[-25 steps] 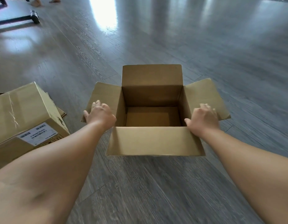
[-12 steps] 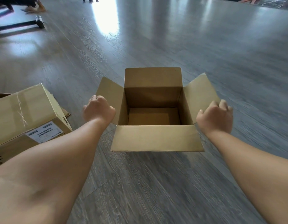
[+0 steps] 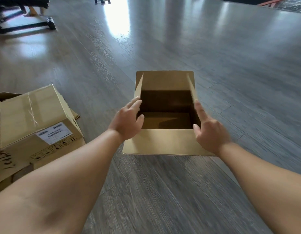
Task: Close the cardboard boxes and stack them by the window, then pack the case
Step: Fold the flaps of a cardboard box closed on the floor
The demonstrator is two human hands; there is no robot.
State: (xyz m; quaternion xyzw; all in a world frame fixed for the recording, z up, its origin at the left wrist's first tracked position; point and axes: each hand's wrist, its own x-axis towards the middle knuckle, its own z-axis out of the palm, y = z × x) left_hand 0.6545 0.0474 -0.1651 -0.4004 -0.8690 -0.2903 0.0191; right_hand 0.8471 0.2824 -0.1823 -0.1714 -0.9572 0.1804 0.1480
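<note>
Cardboard box, open-topped, is sat on the grey wood floor pretty much dead centre of the frame, with the near flap folded down toward the camera and the far flap stood up at the back. Both side flaps are tipped up close to vertical and seen nearly edge-on, so the short flaps are presumably being folded in first, with the long ones to be laid over them after; that part is a guess. Nothing can be made out inside beyond the shadowed bottom. The left flap is touched by the left hand at its near end, fingers fairly straight and loosely spread, thumb hooked toward the opening, so it's more of a push than a grip. The right flap is met by the right hand the same way, fingers extended along the flap edge, palm turned inward, nothing really clamped. Over at the left edge of the frame a second box with a shipping label and tape is slumped at an angle, looking only half shut. In the upper left a wheeled black frame is visible; no window or case can be seen.
</note>
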